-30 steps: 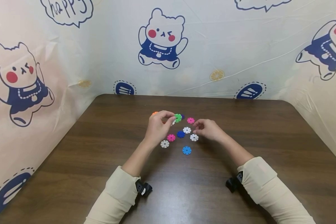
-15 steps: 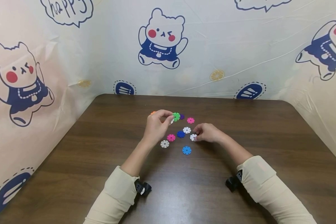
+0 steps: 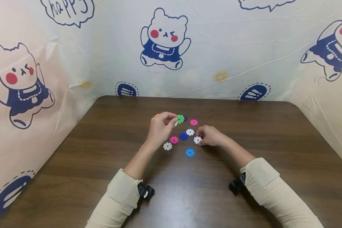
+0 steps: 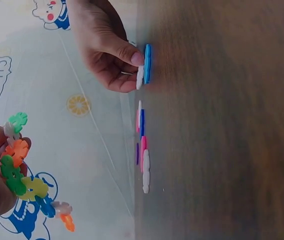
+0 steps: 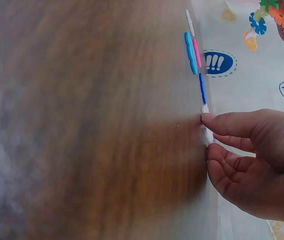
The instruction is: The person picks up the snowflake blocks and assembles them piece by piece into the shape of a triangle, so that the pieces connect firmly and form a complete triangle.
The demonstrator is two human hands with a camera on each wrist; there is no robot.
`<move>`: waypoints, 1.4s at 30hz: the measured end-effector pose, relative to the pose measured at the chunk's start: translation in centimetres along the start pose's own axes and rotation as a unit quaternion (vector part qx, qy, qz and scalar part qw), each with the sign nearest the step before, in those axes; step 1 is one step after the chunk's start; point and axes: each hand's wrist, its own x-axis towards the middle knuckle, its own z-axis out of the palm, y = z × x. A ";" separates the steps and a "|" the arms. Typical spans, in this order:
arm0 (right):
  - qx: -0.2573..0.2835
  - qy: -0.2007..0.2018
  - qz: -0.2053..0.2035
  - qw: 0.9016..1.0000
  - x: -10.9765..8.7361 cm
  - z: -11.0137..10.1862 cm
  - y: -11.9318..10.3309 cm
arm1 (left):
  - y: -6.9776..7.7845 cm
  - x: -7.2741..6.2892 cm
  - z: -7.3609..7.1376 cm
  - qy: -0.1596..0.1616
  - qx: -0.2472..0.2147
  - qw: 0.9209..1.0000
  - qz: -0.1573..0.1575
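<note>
My left hand (image 3: 159, 128) is raised over the table's far part. It holds a chain of interlocked plastic snowflake discs (image 4: 34, 187) in green, white, orange, yellow and blue; in the head view the hand covers most of it. My right hand (image 3: 213, 136) is low at the tabletop, thumb and fingers pinching the edge of a white snowflake disc (image 3: 197, 140). Close to it lie another white disc (image 3: 190, 132) and a dark blue disc (image 3: 183, 136). A light blue disc (image 3: 189, 152) lies nearer the body.
Flat on the brown wooden table (image 3: 102, 164) are also a pink disc (image 3: 174, 139), a white disc (image 3: 167, 146), a second pink disc (image 3: 193, 122) and a purple disc (image 3: 185, 118). A printed curtain (image 3: 222, 41) stands behind the table. Each wrist carries a small black camera (image 3: 236, 186).
My right hand has come down slightly toward me, from beside the white disc onto its edge, and its fingers have closed in. The left hand keeps its chain almost still.
</note>
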 end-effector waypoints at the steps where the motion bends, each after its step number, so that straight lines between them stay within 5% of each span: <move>1: 0.001 0.000 0.001 1.000 0.0 0.0 0.0 | 0.0 0.0 0.0 -0.001 -0.001 1.000 -0.001; 10: 0.017 0.011 0.014 1.000 -0.1 0.3 0.1 | -0.1 -0.1 0.2 -0.004 -0.004 1.000 -0.007; 26: 0.100 0.137 0.009 0.986 -1.1 -0.3 0.3 | -0.1 -0.4 0.4 -0.016 0.002 1.000 -0.012; 36: 0.209 0.210 0.023 0.955 -2.0 -1.1 -1.2 | 0.1 -0.5 0.9 -0.055 0.006 0.998 -0.008; 42: 0.334 0.230 0.023 0.914 -2.5 -1.5 -2.6 | 0.3 -0.6 1.3 -0.064 0.028 0.998 0.013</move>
